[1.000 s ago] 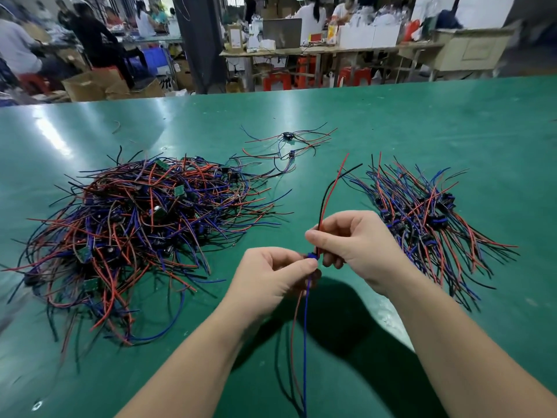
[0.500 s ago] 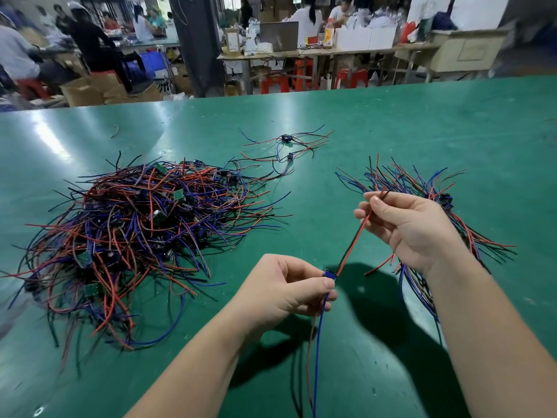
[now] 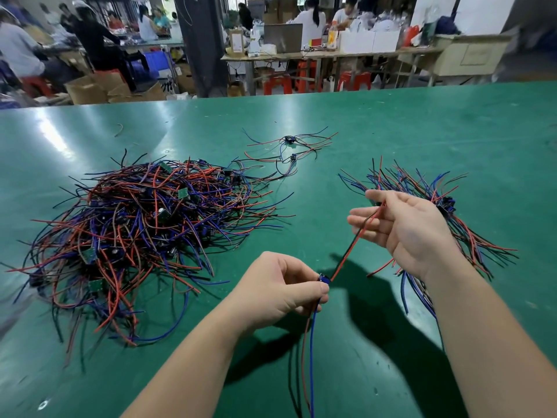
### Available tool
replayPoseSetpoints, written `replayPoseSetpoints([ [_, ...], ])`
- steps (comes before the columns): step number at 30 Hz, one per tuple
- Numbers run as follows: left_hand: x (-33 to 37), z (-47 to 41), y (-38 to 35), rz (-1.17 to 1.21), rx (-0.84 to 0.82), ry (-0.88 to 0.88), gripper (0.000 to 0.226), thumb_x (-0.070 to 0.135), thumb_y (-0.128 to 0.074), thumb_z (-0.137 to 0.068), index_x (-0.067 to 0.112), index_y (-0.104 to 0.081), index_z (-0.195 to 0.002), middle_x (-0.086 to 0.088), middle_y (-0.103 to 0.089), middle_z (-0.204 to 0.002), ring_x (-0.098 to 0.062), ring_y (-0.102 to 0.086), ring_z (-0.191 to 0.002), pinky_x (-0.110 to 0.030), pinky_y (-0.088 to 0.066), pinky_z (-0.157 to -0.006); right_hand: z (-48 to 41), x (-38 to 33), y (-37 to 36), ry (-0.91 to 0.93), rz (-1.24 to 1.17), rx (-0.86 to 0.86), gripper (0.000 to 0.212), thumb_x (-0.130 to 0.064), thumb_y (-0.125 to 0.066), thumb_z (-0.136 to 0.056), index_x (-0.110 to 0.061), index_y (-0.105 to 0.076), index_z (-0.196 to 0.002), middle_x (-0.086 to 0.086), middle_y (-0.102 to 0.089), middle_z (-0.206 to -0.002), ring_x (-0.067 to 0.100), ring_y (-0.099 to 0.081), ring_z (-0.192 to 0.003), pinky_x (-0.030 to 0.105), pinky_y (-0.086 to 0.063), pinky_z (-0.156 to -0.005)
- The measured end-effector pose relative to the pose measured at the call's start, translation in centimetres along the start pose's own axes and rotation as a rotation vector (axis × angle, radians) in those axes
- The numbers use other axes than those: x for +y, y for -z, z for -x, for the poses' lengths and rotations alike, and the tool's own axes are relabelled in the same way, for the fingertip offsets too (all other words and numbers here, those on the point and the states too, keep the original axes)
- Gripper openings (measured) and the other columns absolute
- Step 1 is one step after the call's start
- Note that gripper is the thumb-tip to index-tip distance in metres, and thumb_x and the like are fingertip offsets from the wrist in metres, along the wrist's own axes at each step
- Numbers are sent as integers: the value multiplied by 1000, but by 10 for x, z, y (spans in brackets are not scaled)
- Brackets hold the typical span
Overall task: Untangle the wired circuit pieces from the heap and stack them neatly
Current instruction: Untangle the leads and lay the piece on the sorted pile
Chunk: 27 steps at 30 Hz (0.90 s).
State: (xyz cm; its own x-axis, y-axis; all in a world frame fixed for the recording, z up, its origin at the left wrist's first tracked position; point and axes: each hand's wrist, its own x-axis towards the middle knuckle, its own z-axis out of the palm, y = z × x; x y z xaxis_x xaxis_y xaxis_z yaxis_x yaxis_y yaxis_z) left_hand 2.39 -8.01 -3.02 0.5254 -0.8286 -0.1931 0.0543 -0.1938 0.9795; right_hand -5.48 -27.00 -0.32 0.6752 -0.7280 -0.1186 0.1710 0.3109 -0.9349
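In the head view, just right of the tangled heap [image 3: 144, 236] and nearer the camera, the left hand [image 3: 280, 285] pinches a small blue circuit piece [image 3: 324, 279] between thumb and forefinger above the green table [image 3: 422, 122]. Its red and black wires [image 3: 352, 245] run up across the right hand [image 3: 404, 227], whose fingers [image 3: 361, 233] are loosely spread and nearly straight. That hand is farther right of the heap, over the sorted stack [image 3: 422, 185].

The left hand [image 3: 280, 285] covers nearly all of the circuit piece [image 3: 324, 279] it pinches; only a blue corner shows. The hanging wires [image 3: 312, 372] below it are cut off by the bottom edge. The far ends of the red and black wires [image 3: 358, 236] vanish between the thumb and fingers of the right hand [image 3: 407, 224] (whether they are pinched there cannot be told). That hand and its forearm hide part of the stack [image 3: 482, 242]. Boards in the heap [image 3: 135, 236] lie mostly buried.
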Motion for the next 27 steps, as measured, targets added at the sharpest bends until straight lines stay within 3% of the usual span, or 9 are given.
replayPoseSetpoints([
  [3, -2, -2, 0, 77, 152, -28, 13, 6, -70, -83, 9, -68, -70, -12, -72, -70, -15, -65, -55, -22, -53, -52, -3, 4, 2, -19, 370, 77, 44, -47, -32, -100, -10, -45, -119, 22, -66, -90, 31, -69, -59, 40, -59, -54],
  [6, -5, -11, 2, 198, 381, -88, 10, 10, -69, -84, 6, -67, -76, -11, -72, -68, -13, -61, -52, -20, -52, -50, 4, 17, -7, -2, 661, 29, 54, -46, -44, -96, -16, -32, -139, 18, -62, -98, 31, -69, -58, 39, -58, -53],
  [10, -9, -13, 0, 133, 413, -155, 14, 9, -59, -92, 12, -70, -83, -8, -73, -78, -17, -67, -62, -29, -57, -60, 26, 34, -32, 239, 696, -294, 32, -29, -74, -80, -21, -60, -107, 3, -67, -81, 18, -67, -59, 38, -57, -63],
  [13, -7, -12, -2, 19, 360, -233, 29, 6, -49, -97, 23, -71, -90, -3, -75, -93, -22, -68, -80, -40, -55, -78, 30, 34, -37, 380, 758, -285, 17, -23, -82, -72, -26, -67, -80, -5, -67, -73, 12, -59, -57, 34, -55, -65],
  [16, -4, -8, -3, 42, 212, -218, 33, 6, -44, -99, 28, -69, -102, 8, -72, -106, -14, -69, -74, -29, -55, -62, 27, 24, -30, 313, 588, -249, 17, -10, -80, -73, -22, -70, -80, -1, -68, -75, 20, -63, -62, 37, -58, -61],
  [19, -2, -7, 3, -95, 291, -260, 36, 3, -45, -97, 32, -66, -103, 10, -68, -109, -8, -66, -83, -25, -56, -64, 16, 3, -11, 361, 446, -74, 19, -6, -78, -74, -21, -71, -83, -2, -67, -71, 10, -60, -57, 19, -49, -52],
  [23, -3, -7, 34, -825, 704, -436, 44, -1, -44, -79, 12, -66, -115, -5, -63, -118, -21, -54, -111, -24, -33, -100, -6, -22, 38, 511, 789, 365, 17, -13, -75, -74, -23, -69, -86, -3, -68, -77, 6, -60, -63, 22, -48, -69],
  [25, -7, -7, 48, -996, 819, -258, 47, 6, -50, -79, 12, -61, -124, -13, -52, -134, -32, -43, -122, -36, -29, -105, -13, -24, 62, 442, 1039, 520, 15, -10, -71, -75, -20, -70, -86, 2, -69, -81, 15, -62, -73, 22, -43, -73],
  [27, -13, -6, 53, -1082, 844, 5, 51, 18, -55, -84, 16, -50, -134, -17, -36, -147, -34, -30, -131, -44, -27, -108, -18, -20, 82, 214, 1208, 566, 16, -8, -68, -76, -14, -73, -90, 10, -70, -87, 27, -62, -86, 28, -44, -75],
])
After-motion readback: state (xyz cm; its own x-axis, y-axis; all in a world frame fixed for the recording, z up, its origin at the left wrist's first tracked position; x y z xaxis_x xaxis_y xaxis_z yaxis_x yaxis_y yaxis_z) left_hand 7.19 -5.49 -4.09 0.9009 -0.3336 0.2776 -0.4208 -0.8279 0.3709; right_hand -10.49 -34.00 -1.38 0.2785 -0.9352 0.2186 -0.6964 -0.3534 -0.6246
